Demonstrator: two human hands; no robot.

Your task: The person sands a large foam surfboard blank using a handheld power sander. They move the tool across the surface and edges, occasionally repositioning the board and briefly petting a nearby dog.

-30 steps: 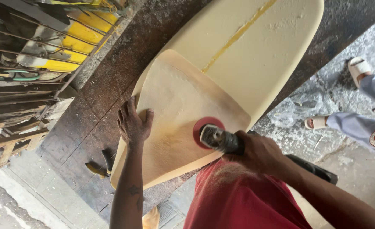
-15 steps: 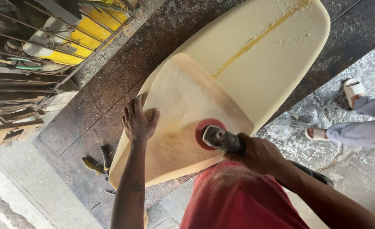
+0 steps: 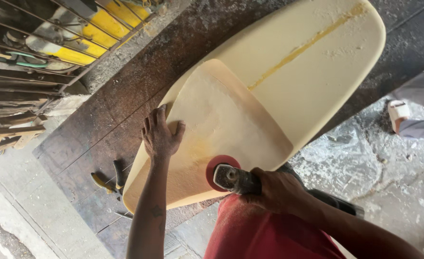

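Note:
A long cream-coloured board (image 3: 317, 76) lies flat across the middle, with a yellow stripe down its far half and a rougher, paler patch on its near end. My left hand (image 3: 158, 136) rests flat on the board's left edge, fingers spread. My right hand (image 3: 276, 189) grips a power sander (image 3: 233, 178) whose red disc (image 3: 217, 165) presses on the near part of the pale patch. My red shorts fill the bottom centre.
Pliers with yellow handles (image 3: 107, 181) lie on the dark floor left of the board. A metal rack with yellow objects (image 3: 78, 38) stands at top left. Another person's sandalled foot (image 3: 399, 112) is at the right edge on rough grey ground.
The sander and my right hand have shifted slightly along the near end of the board. My left hand stays on the board's edge. The other person's feet have moved toward the right edge.

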